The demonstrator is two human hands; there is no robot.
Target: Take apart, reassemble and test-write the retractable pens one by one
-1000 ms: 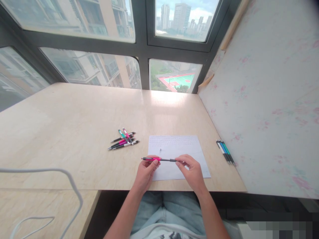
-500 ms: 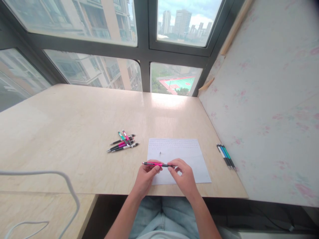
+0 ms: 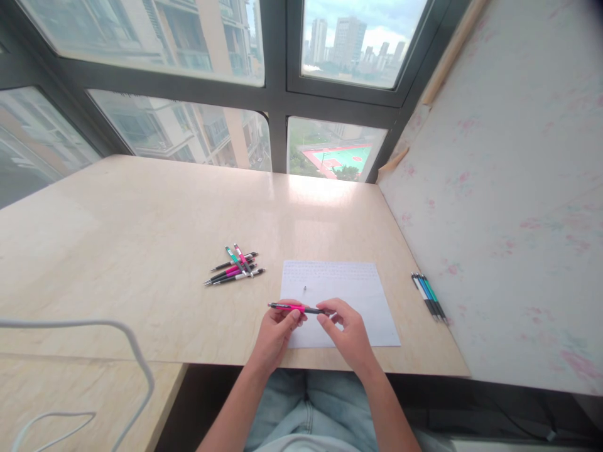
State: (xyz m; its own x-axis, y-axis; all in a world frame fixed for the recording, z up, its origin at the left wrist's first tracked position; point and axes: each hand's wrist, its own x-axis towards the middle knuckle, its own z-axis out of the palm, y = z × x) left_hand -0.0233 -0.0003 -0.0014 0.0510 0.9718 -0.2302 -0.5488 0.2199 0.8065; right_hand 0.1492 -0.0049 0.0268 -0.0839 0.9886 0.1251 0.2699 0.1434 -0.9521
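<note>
Level above the paper lies a pink pen (image 3: pixel 294 307) with a dark grip section. My left hand (image 3: pixel 276 329) is closed around its pink barrel, thumb on top. The fingertips of my right hand (image 3: pixel 346 326) pinch the dark end at the right, so the tip itself is hidden. Beneath both hands is a white sheet of paper (image 3: pixel 367 307) with lines of handwriting along its top. A tiny dark piece (image 3: pixel 304 288), too small to name, rests on the sheet just beyond the pen.
Left of the paper is a loose, crossed pile of several pens (image 3: pixel 235 267). Several more pens (image 3: pixel 428 297) lie side by side near the papered wall (image 3: pixel 509 251). A white cable (image 3: pixel 136 351) loops over the desk's (image 3: pixel 155 232) left front, and windows stand behind.
The right fingertips have shifted slightly at the pen's dark end, which now tilts a little lower. Both hands keep hold of it. The whole view has moved slightly.
</note>
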